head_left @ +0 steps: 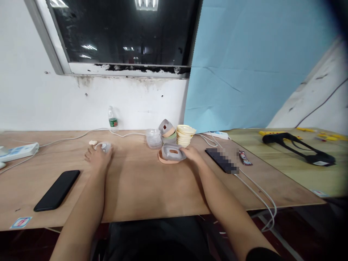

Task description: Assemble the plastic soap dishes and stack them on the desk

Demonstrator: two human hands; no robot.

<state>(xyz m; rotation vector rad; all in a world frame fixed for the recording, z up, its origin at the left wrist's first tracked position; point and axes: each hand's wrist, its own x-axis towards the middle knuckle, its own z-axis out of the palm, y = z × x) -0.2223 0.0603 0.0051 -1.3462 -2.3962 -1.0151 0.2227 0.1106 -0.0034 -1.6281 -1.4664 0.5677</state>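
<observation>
White wall [127, 105], dark window [119, 34], wooden table [141, 194]

No legible text — just blurred print on the green bottle label [113, 122], the wrapper [245, 158] and the blue-bordered sticker [21, 222]

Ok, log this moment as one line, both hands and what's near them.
left hand: at clear plastic piece, grip unclear | right hand: on right edge of grey tray | nearby: peach piece, cream stack

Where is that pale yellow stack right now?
In the head camera's view, the pale yellow stack stands on the table, slightly right of centre, just beyond the right hand.
</observation>
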